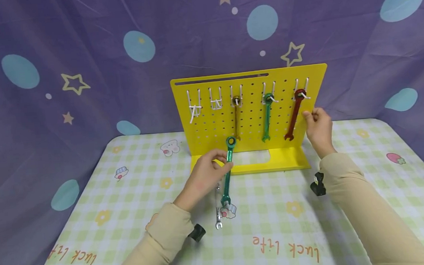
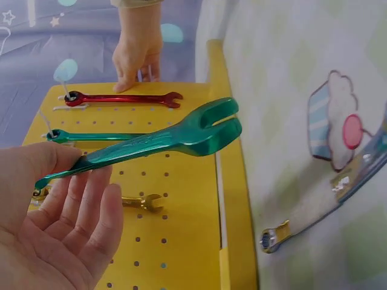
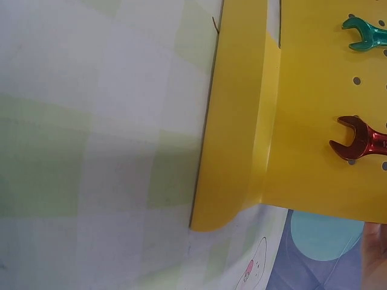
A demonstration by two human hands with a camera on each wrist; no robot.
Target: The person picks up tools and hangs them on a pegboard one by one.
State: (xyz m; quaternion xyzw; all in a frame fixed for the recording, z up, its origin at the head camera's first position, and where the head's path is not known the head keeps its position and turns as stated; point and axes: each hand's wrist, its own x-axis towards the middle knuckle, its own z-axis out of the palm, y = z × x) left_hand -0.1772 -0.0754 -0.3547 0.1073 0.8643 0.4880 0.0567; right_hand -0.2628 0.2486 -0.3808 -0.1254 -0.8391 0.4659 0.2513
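My left hand (image 1: 207,172) pinches a shiny green combination wrench (image 1: 228,174) near its middle, thumb against fingers. The wrench stands nearly upright in front of the yellow pegboard (image 1: 250,125), ring end up; the left wrist view shows its open jaw end (image 2: 208,133) close. My right hand (image 1: 320,131) grips the board's right edge, thumb at the front. On white hooks hang a gold wrench (image 1: 237,118), another green wrench (image 1: 267,118) and a red wrench (image 1: 294,114). A silver wrench (image 1: 218,220) lies on the table below the left hand, partly hidden.
Two white hooks, the far-left hook (image 1: 194,109) and its neighbour (image 1: 216,104), hold nothing. The pegboard's base ledge (image 1: 292,164) rests on a checked tablecloth (image 1: 137,220). A purple patterned curtain (image 1: 90,30) hangs behind the table.
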